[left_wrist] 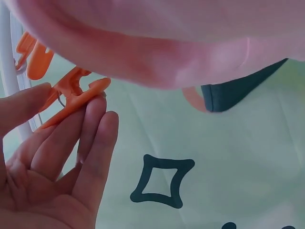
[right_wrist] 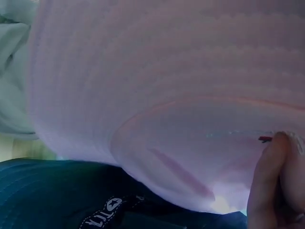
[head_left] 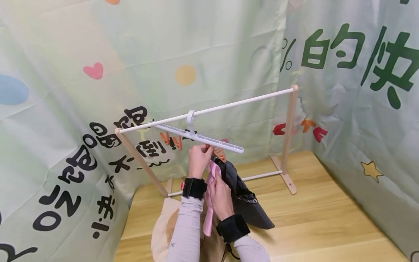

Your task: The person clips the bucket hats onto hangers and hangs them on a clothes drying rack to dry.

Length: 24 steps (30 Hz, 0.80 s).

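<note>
Under a white hanger [head_left: 216,141], my left hand [head_left: 199,160] pinches an orange clothespin [left_wrist: 71,98] between thumb and fingers. In the left wrist view its jaws are spread apart, with a pink fabric edge just above. My right hand [head_left: 222,196] holds that pink bucket hat [right_wrist: 167,62], thumb and finger gripping the fabric near its inner seam. A dark bucket hat [head_left: 245,203] with white lettering hangs tilted right beside it, its top at another orange clothespin [head_left: 220,154]. My hands hide part of the pink hat in the head view.
The hanger hooks over the white rail [head_left: 245,102] of a wooden-legged rack. Two more orange clothespins [head_left: 178,142] hang at its left. A beige item [head_left: 163,225] lies under my left forearm on the wooden table [head_left: 327,218]. Printed curtains [head_left: 229,43] enclose the table.
</note>
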Tool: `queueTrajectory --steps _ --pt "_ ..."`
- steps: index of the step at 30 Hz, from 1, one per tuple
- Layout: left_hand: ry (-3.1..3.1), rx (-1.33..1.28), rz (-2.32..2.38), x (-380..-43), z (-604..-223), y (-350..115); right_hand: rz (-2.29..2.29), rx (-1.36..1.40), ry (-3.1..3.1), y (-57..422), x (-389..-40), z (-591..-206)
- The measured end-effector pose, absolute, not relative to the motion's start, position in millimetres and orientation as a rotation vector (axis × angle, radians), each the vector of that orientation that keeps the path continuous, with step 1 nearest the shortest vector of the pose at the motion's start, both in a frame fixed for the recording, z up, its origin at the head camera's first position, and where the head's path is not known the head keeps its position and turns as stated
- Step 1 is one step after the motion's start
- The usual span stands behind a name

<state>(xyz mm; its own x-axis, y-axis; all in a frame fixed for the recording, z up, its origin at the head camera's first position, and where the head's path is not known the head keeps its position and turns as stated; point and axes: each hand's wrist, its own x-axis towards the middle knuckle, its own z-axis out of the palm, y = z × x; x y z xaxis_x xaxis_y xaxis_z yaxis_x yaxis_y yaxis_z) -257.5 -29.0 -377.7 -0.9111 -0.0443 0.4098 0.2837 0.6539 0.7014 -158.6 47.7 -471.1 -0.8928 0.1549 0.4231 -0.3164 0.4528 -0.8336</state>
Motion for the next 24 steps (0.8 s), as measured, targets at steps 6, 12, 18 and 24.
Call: queueTrajectory --steps 6,12,18,24 --pt "-2.499 -0.182 -1.160 -256.4 -375.3 -30.2 1.453 0.098 -2.252 47.0 -165.1 -468.9" --pt "-2.510 -0.176 -1.156 -254.7 -372.2 -30.2 1.522 0.058 -2.216 46.3 -172.1 -465.1" --pt "-2.513 -0.152 -1.141 -255.7 -371.4 -29.9 1.570 0.013 -2.156 43.2 -179.5 -458.4" --pt "-2.524 -0.129 -1.147 -254.6 -370.3 -29.8 1.607 0.006 -2.130 41.1 -186.4 -452.4"
